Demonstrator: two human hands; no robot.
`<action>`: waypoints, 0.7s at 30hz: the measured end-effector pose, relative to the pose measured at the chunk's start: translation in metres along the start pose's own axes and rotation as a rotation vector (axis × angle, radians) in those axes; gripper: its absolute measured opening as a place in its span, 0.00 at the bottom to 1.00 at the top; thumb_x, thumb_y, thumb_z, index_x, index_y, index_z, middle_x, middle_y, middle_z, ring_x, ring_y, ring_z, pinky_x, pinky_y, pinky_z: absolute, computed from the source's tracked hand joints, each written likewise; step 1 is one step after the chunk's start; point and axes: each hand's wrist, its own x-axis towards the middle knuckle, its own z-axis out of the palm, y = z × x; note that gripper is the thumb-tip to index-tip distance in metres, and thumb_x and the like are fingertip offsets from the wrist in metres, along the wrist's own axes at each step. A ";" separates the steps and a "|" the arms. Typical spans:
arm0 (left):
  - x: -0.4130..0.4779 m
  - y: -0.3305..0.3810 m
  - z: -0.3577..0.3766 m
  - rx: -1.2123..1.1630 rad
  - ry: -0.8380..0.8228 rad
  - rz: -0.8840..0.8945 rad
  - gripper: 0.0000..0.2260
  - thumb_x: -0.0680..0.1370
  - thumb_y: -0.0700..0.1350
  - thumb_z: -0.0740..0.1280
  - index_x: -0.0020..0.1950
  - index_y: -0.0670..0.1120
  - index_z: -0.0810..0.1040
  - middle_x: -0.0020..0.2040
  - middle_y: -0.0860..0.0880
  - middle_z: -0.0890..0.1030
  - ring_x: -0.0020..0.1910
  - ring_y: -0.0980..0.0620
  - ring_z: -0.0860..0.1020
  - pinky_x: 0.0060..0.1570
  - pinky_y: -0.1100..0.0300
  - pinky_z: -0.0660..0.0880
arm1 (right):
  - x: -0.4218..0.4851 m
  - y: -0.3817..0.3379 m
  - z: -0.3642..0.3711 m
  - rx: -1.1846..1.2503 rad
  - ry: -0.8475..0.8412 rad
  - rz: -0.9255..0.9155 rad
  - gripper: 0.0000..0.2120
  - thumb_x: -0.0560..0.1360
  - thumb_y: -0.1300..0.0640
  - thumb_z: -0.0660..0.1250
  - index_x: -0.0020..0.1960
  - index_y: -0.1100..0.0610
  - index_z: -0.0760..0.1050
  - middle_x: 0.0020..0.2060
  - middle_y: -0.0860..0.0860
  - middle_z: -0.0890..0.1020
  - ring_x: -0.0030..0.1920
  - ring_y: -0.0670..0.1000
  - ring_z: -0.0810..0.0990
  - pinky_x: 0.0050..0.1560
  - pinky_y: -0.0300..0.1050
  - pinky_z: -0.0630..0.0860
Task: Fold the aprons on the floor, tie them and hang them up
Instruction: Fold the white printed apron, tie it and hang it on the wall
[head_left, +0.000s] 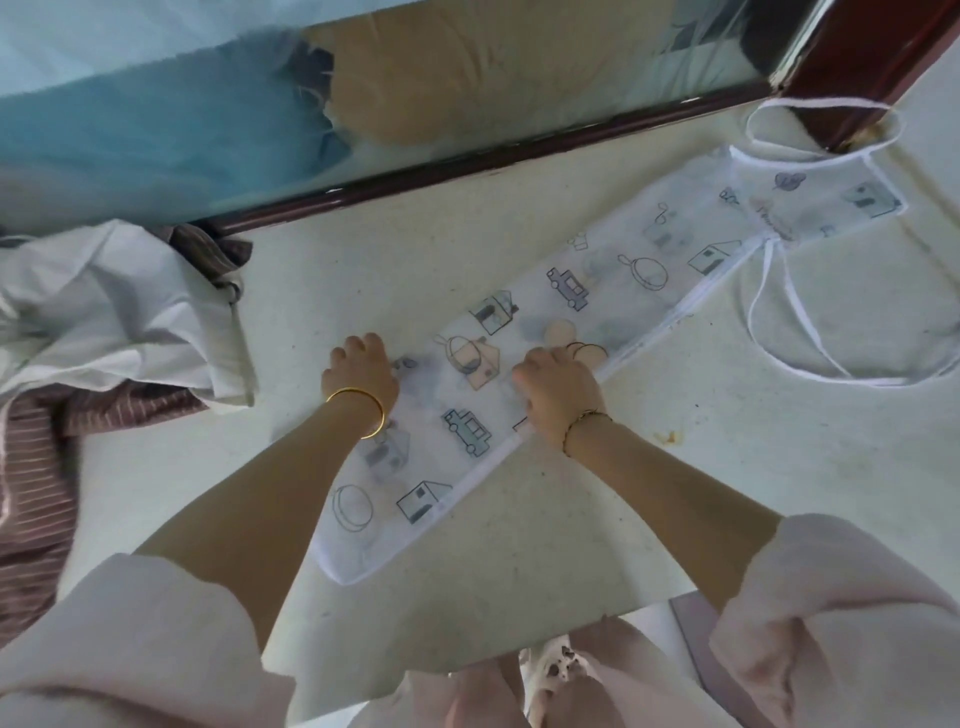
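Note:
A white apron (613, 291) printed with small houses, trucks and pans lies on the pale floor, folded into a long narrow strip running from near my feet to the upper right. Its white neck loop (826, 111) and waist ties (779, 332) trail loose at the far right end. My left hand (361, 371), with a gold bangle on the wrist, grips the strip's left edge. My right hand (558, 395) is closed on the strip's right edge with the white trim. Both hands hold it around the middle of its length.
A heap of white cloth (119, 317) and brown striped cloth (36, 467) lies on the floor at the left. A dark wooden bed frame (467, 156) with blue and tan bedding runs along the top. Its post (872, 67) stands by the apron's neck loop.

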 end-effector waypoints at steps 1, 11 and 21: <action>-0.002 -0.009 -0.001 -0.003 -0.054 -0.055 0.22 0.79 0.50 0.62 0.67 0.39 0.62 0.63 0.40 0.69 0.62 0.40 0.68 0.56 0.49 0.70 | -0.002 -0.006 0.004 0.008 -0.017 0.010 0.12 0.75 0.63 0.61 0.58 0.57 0.72 0.55 0.54 0.72 0.57 0.56 0.71 0.53 0.48 0.73; -0.013 -0.027 -0.048 -0.152 -0.428 0.144 0.05 0.77 0.44 0.64 0.49 0.43 0.71 0.43 0.46 0.69 0.41 0.48 0.69 0.38 0.59 0.66 | -0.005 0.000 0.007 0.102 -0.216 -0.025 0.23 0.71 0.61 0.67 0.64 0.56 0.68 0.61 0.55 0.69 0.61 0.58 0.66 0.62 0.51 0.70; -0.016 0.035 -0.122 -1.594 -0.837 -0.098 0.10 0.79 0.31 0.55 0.53 0.32 0.75 0.44 0.37 0.83 0.40 0.46 0.84 0.38 0.58 0.81 | -0.026 0.012 0.006 0.386 -0.515 0.283 0.23 0.63 0.39 0.70 0.52 0.51 0.71 0.48 0.49 0.75 0.53 0.51 0.77 0.49 0.39 0.70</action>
